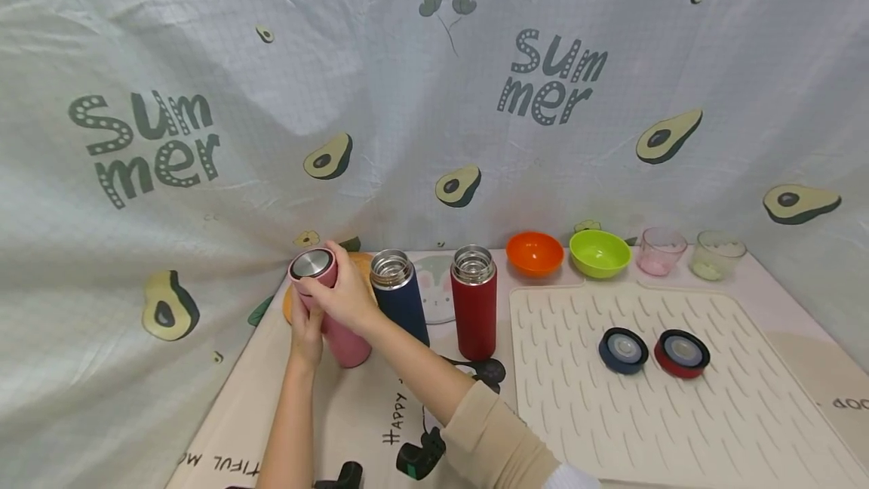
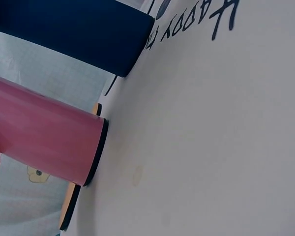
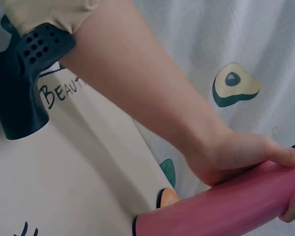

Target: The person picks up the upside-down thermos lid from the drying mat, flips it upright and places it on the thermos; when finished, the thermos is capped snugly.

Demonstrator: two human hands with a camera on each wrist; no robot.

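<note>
We work at a smooth printed table cover (image 1: 380, 406), an avocado-print cloth (image 1: 434, 96) hanging behind. Our left hand (image 1: 307, 330) wraps the pink flask (image 1: 339, 323) low down, and our right hand (image 1: 346, 296) curls its fingers round its steel-topped lid (image 1: 312, 263). Three cylindrical flasks stand on the table's left side; two round lids lie on the ridged mat (image 1: 679, 398); beyond it are two glossy bowls and two clear cups.

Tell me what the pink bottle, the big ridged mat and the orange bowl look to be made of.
Pink bottle: likely coated metal; smooth glossy pink body, brushed silver cap top. The left hand grips its body, the right hand its cap.
Ridged mat: probably silicone or soft rubber; matte cream, moulded ribs.
Orange bowl: seemingly plastic; bright, even colour with a soft sheen.
</note>
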